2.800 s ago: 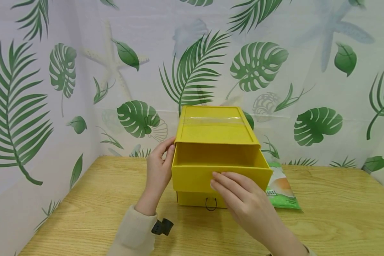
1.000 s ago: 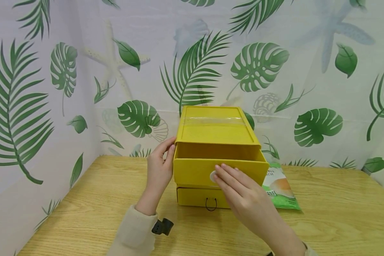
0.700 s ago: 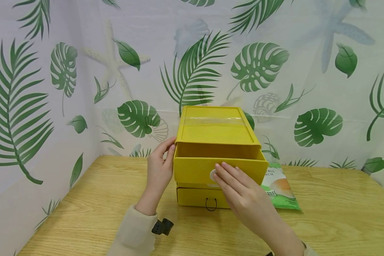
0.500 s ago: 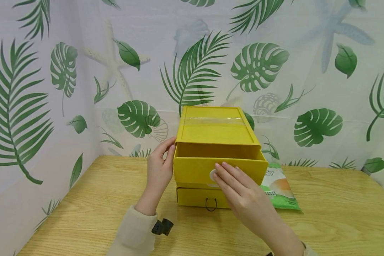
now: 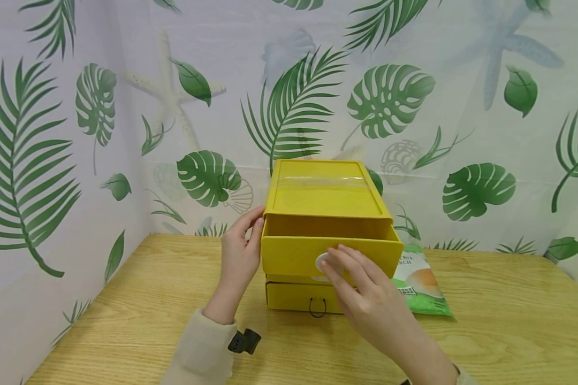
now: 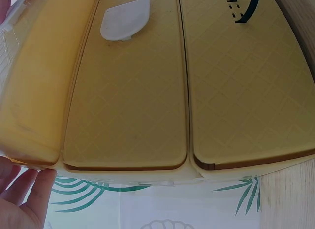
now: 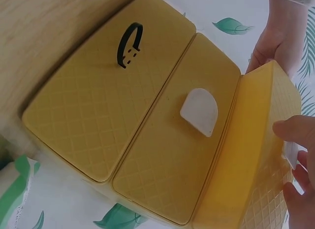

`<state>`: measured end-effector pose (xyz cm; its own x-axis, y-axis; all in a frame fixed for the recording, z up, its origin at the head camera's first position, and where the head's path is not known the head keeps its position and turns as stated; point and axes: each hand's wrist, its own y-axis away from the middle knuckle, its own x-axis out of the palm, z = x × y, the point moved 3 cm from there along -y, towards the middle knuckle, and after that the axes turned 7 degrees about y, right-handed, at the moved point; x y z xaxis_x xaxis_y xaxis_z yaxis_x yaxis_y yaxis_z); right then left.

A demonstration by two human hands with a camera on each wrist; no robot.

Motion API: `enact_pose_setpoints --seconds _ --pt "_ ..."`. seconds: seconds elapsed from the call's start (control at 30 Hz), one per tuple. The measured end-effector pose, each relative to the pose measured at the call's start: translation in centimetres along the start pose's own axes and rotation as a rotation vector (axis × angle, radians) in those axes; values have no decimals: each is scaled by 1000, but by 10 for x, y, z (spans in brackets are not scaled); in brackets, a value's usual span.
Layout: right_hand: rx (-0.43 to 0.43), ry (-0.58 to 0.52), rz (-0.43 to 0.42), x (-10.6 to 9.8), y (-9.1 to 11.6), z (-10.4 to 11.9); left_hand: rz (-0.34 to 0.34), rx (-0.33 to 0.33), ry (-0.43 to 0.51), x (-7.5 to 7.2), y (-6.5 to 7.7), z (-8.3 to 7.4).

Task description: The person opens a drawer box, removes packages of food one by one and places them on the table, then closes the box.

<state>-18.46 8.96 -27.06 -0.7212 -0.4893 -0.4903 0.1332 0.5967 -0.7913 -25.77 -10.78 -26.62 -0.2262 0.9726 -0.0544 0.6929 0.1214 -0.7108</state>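
Note:
A yellow drawer cabinet (image 5: 318, 199) stands on the table, its top drawer (image 5: 286, 256) partly pulled out. Inside that drawer I see bare yellow walls; its floor is hidden. My left hand (image 5: 238, 255) rests against the cabinet's left side near the top. My right hand (image 5: 373, 299) is at the top drawer's front, fingers extended beside its round white handle (image 5: 322, 262) and partly covering it. In the right wrist view, the middle drawer's white handle (image 7: 201, 112) shows. The bottom drawer (image 5: 289, 295) carries a black loop handle (image 6: 253, 6). Both lower drawers are closed.
A green and white printed bag (image 5: 426, 289) lies just right of the cabinet. Clear tape (image 5: 322, 182) crosses the cabinet's top. Behind the wooden table (image 5: 501, 321) hangs a white cloth (image 5: 318, 32) with leaf prints. A black strap piece (image 5: 244, 341) sits at my left cuff.
The top drawer has slid partway inward under my right fingers, uncovering its white handle, then stopped. My right fingers have just lifted and spread a little. My left hand stays in place.

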Motion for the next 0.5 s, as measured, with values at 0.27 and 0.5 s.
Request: enact_pose_setpoints --seconds 0.27,0.5 --pt "-11 58 20 -2 1 1 2 0 0 0 0 -1" --pt "-7 44 -81 -3 -3 1 -1 8 -15 0 0 0"
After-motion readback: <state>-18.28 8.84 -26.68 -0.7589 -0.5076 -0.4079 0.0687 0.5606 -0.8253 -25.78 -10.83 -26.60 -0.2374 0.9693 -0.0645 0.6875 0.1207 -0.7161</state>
